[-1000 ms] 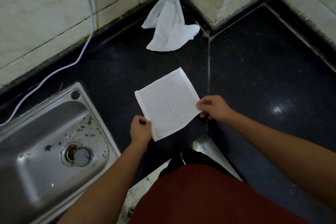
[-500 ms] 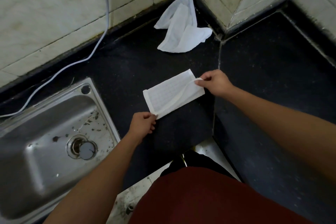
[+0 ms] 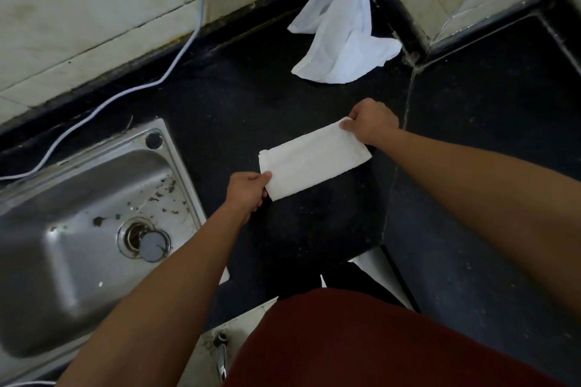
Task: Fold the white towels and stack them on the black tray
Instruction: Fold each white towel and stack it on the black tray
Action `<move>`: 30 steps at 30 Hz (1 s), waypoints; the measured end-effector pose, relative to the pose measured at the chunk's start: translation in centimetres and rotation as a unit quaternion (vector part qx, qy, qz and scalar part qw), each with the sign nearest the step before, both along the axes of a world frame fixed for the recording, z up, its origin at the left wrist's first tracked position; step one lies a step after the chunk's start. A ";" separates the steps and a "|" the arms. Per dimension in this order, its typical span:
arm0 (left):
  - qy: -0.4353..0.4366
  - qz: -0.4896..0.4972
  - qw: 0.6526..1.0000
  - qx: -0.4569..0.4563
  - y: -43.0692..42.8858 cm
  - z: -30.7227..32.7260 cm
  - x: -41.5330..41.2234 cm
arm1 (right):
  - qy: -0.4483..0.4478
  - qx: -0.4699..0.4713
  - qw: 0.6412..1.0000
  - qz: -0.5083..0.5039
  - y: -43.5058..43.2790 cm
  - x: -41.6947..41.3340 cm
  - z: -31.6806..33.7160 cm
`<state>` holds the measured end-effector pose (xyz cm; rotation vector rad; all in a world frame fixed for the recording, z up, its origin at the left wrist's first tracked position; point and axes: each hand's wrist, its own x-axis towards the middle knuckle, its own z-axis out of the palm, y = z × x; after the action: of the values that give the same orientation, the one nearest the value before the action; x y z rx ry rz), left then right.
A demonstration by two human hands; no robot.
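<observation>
We see left hand (image 3: 248, 192) pinching folded towel (image 3: 314, 163) at 8 o'clock end, right hand (image 3: 372, 124) at 2 o'clock end; sink (image 3: 63, 276) at 9 o'clock holds drain plug (image 3: 153, 246).

Soft white cloth towel (image 3: 314, 163); stained steel sink (image 3: 78, 229).

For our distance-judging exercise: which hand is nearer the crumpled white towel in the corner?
Right. The right hand, pinching the far end of the folded towel, sits just short of the crumpled towel; the left hand, at the other end, is farther back.
</observation>
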<state>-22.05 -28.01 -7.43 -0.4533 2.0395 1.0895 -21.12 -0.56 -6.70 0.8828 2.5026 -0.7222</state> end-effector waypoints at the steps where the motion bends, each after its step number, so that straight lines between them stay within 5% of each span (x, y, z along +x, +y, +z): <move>1: 0.003 -0.010 1.000 -0.006 0.1 -0.1 -0.1 | -0.005 0.008 1.000 0.002 0.0 0.1 -0.1; 9: 0.112 -0.035 0.990 -0.074 0.5 -0.9 -1.9 | 0.003 0.046 0.999 0.021 -0.2 0.8 0.1; 13: 0.188 -0.048 0.972 -0.133 1.0 0.0 -2.1 | 0.089 0.048 0.995 0.019 -0.4 2.6 0.2; 17: 0.316 -0.215 0.916 -0.123 1.8 0.8 -0.5 | 0.122 -0.049 0.990 0.044 -2.9 4.0 0.5; 21: 0.282 -0.380 0.873 -0.115 2.2 0.1 0.5 | 0.052 -0.178 0.982 0.025 -5.1 5.5 -0.5; 30: 0.335 -0.480 0.785 -0.203 -0.2 -0.4 0.2 | 0.040 -0.013 0.998 -0.050 0.7 6.9 -0.4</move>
<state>-21.86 -28.21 -7.87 0.8655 2.5925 0.1375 -14.26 0.09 -7.12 0.9947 2.5280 -0.8357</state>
